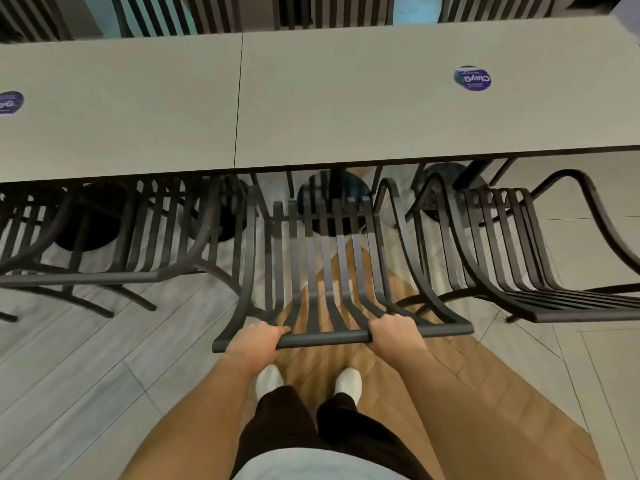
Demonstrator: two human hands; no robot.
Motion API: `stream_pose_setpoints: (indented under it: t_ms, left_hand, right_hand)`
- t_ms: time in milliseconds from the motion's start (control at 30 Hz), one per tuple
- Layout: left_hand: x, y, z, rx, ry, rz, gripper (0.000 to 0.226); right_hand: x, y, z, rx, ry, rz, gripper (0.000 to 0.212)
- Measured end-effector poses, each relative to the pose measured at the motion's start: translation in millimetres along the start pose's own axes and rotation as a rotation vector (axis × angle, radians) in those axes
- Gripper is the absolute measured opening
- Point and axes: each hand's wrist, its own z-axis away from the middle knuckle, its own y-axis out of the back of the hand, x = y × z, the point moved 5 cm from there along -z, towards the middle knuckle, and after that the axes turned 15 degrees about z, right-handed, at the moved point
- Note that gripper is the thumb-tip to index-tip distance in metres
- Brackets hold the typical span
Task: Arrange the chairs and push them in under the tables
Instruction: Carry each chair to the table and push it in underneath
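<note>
Two grey tables (346, 109) abut edge to edge. Black slatted chair (322, 268) centred below the seam, seat front under the table edge, back toward the person. Left hand (258, 339) and right hand (394, 332) each curl round its top rail, gripping it
</note>
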Motion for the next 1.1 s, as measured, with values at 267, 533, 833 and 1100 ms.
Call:
stream_pose_setpoints:
  t_ms: [267, 533, 833, 1100]
  left_hand:
    - [16.7, 14.6, -22.9, 0.026, -0.017, -0.001, 0.060]
    - [29.7, 48.1, -61.1, 0.012, -0.047, -0.043, 0.061]
    - [52.2, 85.6, -108.4, 0.036, -0.089, -0.045, 0.060]
    - [59.7, 99.6, -130.2, 0.001, -0.127, -0.053, 0.056]
  right_hand:
    - [25.3, 6.0, -15.5, 0.051, -0.026, -0.013, 0.022]
    - [56.9, 17.4, -50.5, 0.071, -0.042, -0.020, 0.021]
    - [97.6, 32.7, -91.8, 0.067, -0.105, -0.057, 0.018]
    - [114.2, 43.6, -106.9, 0.062, -0.110, -0.047, 0.018]
